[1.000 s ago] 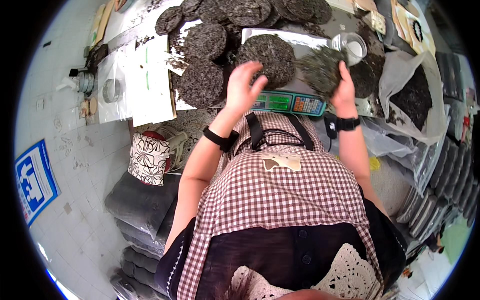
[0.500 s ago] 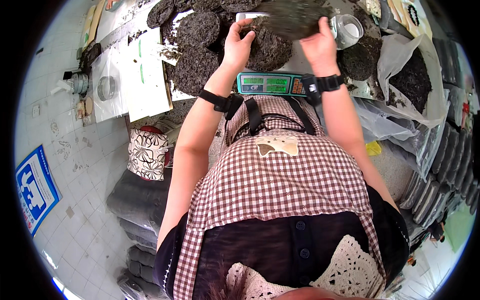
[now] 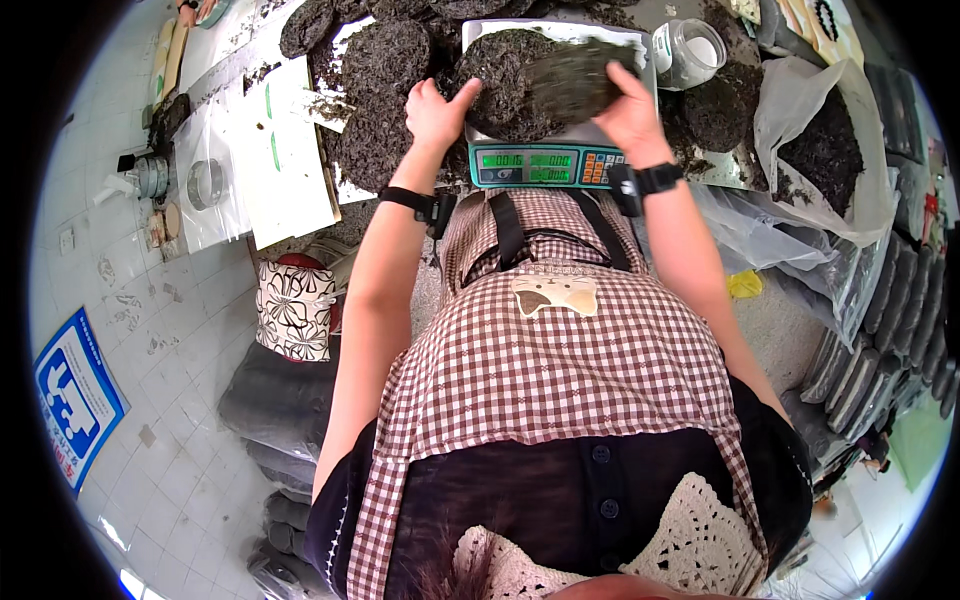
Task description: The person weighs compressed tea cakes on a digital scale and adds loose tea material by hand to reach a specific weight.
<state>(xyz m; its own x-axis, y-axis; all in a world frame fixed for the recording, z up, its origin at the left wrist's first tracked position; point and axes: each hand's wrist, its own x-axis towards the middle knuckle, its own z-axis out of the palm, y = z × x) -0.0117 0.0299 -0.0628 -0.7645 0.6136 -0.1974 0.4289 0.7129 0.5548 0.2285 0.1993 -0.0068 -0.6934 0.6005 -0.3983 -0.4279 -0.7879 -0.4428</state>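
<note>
On the white pan (image 3: pixel 635 50) of a teal-framed digital scale (image 3: pixel 480 165) lies a round, flat, dark cake of what looks like dried seaweed (image 3: pixel 505 75). My right hand (image 3: pixel 632 115) grips the right edge of a second such cake (image 3: pixel 572 88), smooth-looking and blurred by motion, which overlaps the right part of the first. My left hand (image 3: pixel 438 118) is open, thumb and fingers apart, its thumb at the left edge of the cake on the pan. Whether the thumb presses on that cake, I cannot tell.
Several dark round cakes (image 3: pixel 385 60) are piled left of the scale. To its right stand a clear jar (image 3: pixel 688 52), another cake (image 3: pixel 720 110) and a plastic bag of dark flakes (image 3: pixel 822 150). White sheets (image 3: pixel 290 150) and a clear ring (image 3: pixel 205 183) lie at the left.
The cake in my right hand has come down from above onto the one on the pan. My left hand has shifted left and slightly down; the lower cake sits further left.
</note>
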